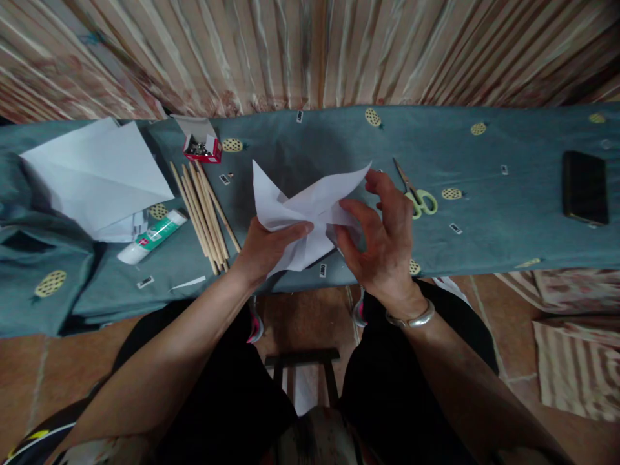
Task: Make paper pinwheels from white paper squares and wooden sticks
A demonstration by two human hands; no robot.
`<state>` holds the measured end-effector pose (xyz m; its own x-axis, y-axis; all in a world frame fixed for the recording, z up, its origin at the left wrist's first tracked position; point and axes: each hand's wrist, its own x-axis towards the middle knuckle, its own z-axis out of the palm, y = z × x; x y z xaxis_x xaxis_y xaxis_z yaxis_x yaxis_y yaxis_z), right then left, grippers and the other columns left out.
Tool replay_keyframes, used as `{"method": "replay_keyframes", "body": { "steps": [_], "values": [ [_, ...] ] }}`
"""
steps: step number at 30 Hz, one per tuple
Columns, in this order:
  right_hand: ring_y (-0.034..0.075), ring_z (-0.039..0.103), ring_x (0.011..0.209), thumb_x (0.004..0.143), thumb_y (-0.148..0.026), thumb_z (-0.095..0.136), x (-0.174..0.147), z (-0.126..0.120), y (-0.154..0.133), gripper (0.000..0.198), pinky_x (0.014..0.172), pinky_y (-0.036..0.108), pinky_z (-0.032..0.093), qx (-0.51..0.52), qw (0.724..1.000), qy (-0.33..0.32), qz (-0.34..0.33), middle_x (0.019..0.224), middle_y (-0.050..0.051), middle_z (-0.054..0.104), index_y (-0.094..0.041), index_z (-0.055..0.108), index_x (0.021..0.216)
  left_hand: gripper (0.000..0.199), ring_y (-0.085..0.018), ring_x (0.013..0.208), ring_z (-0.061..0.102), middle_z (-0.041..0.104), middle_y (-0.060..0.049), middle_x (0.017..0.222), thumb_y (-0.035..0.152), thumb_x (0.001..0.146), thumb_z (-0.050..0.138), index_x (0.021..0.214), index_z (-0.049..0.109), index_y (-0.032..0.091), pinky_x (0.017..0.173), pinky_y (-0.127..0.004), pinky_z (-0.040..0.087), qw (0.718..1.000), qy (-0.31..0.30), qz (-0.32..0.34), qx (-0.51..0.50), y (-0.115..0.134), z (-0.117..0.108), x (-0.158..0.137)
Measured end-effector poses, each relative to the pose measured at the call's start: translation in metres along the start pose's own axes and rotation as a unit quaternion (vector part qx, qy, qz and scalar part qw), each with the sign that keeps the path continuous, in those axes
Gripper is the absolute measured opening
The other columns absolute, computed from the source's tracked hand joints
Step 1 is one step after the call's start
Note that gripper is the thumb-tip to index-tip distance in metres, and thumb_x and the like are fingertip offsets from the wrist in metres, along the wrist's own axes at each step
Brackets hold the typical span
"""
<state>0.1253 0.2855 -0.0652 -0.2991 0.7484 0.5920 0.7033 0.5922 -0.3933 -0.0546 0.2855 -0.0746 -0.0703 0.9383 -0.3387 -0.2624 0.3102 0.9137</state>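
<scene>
A white paper pinwheel (310,206) with pointed, bent blades is held above the near middle of the table. My left hand (266,248) grips its lower left side, the thumb pressed on the paper near the centre and the other fingers hidden beneath. My right hand (382,239) is at the right blades, with bent fingers and the thumb on the paper. One of its fingertips touches the upper right tip. Beside my right hand lie scissors (422,201) with light green handles. Several wooden sticks (203,213) lie to the left of my left hand.
At the left are white paper sheets (106,171), a green and white glue stick (152,237) and a paper strip (188,283). An open red box (203,150) of small metal pieces stands behind the sticks. A black phone (585,187) lies far right on the teal tablecloth (513,239).
</scene>
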Motion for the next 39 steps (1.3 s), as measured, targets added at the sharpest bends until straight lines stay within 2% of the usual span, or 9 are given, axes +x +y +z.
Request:
{"method": "replay_keyframes", "body": {
  "steps": [4,7,16,20,25,30,35,37,39],
  "values": [
    [0.029,0.052,0.119,0.086,-0.018,0.061,0.002,-0.002,-0.002,0.035,0.097,0.052,0.047,-0.032,0.999,0.020,-0.005,0.141,0.008,0.045,-0.028,0.053,0.119,0.039,-0.023,0.091,0.070,0.076,-0.005,0.098,0.025,0.058,0.084,0.094,0.074,0.016,0.088,-0.036,0.055,1.000,-0.006,0.002,-0.008,0.001,0.001,-0.001],
    [0.029,0.052,0.119,0.084,-0.019,0.063,0.003,-0.003,0.000,0.037,0.095,0.051,0.047,-0.036,0.999,0.023,-0.005,0.142,0.009,0.043,-0.027,0.052,0.119,0.035,-0.022,0.089,0.070,0.076,-0.004,0.094,0.025,0.059,0.083,0.092,0.074,0.016,0.086,-0.036,0.055,1.000,-0.004,0.000,-0.006,0.000,0.002,0.000],
    [0.030,0.053,0.113,0.088,-0.019,0.059,0.001,-0.008,0.000,0.039,0.095,0.056,0.044,-0.006,1.000,-0.004,0.027,0.139,0.008,0.044,-0.030,0.053,0.125,0.036,-0.023,0.089,0.070,0.076,-0.004,0.095,0.027,0.059,0.084,0.092,0.073,0.018,0.085,-0.037,0.056,1.000,-0.001,-0.002,-0.016,0.000,0.003,0.000],
    [0.026,0.055,0.107,0.090,-0.017,0.056,0.000,-0.002,-0.002,0.025,0.092,0.051,0.045,-0.031,1.000,0.002,0.001,0.132,0.008,0.051,-0.027,0.059,0.113,0.045,-0.024,0.091,0.070,0.076,-0.005,0.099,0.030,0.055,0.087,0.096,0.073,0.017,0.085,-0.038,0.056,0.999,-0.010,-0.015,-0.029,-0.001,0.006,-0.001],
    [0.025,0.057,0.110,0.089,-0.019,0.058,-0.001,0.005,-0.003,0.013,0.096,0.047,0.045,-0.069,0.998,-0.008,-0.006,0.130,0.006,0.057,-0.026,0.061,0.099,0.036,-0.025,0.089,0.070,0.077,-0.005,0.094,0.028,0.056,0.086,0.088,0.074,0.016,0.086,-0.039,0.056,1.000,-0.008,-0.022,-0.014,-0.003,0.008,-0.002],
    [0.027,0.059,0.109,0.088,-0.016,0.057,0.001,-0.001,-0.004,0.021,0.097,0.050,0.045,-0.039,0.999,0.005,-0.004,0.131,0.008,0.057,-0.026,0.060,0.106,0.037,-0.025,0.090,0.071,0.077,-0.004,0.094,0.028,0.056,0.085,0.090,0.074,0.017,0.084,-0.037,0.057,1.000,-0.004,-0.016,-0.020,-0.003,0.007,-0.002],
    [0.031,0.051,0.125,0.086,-0.023,0.059,0.003,-0.012,-0.003,0.034,0.105,0.056,0.040,0.071,0.996,0.006,0.061,0.137,0.008,0.053,-0.026,0.058,0.120,0.043,-0.025,0.094,0.070,0.076,-0.005,0.096,0.026,0.058,0.085,0.099,0.072,0.018,0.084,-0.038,0.056,1.000,0.008,0.005,-0.020,0.001,0.007,-0.002],
    [0.030,0.051,0.127,0.085,-0.026,0.060,0.003,-0.011,-0.001,0.034,0.107,0.057,0.040,0.120,0.985,0.010,0.121,0.134,0.007,0.056,-0.026,0.059,0.119,0.041,-0.025,0.094,0.070,0.076,-0.005,0.097,0.026,0.059,0.084,0.097,0.072,0.017,0.085,-0.038,0.056,1.000,0.012,0.007,-0.011,0.002,0.006,-0.002],
    [0.027,0.058,0.119,0.085,-0.028,0.062,0.002,-0.007,0.004,0.031,0.103,0.053,0.045,0.189,0.962,0.015,0.198,0.126,0.007,0.062,-0.025,0.061,0.116,0.038,-0.024,0.092,0.070,0.076,-0.004,0.097,0.026,0.060,0.083,0.094,0.072,0.018,0.084,-0.036,0.056,1.000,0.012,0.005,-0.005,0.002,0.006,-0.002]
  ]
}}
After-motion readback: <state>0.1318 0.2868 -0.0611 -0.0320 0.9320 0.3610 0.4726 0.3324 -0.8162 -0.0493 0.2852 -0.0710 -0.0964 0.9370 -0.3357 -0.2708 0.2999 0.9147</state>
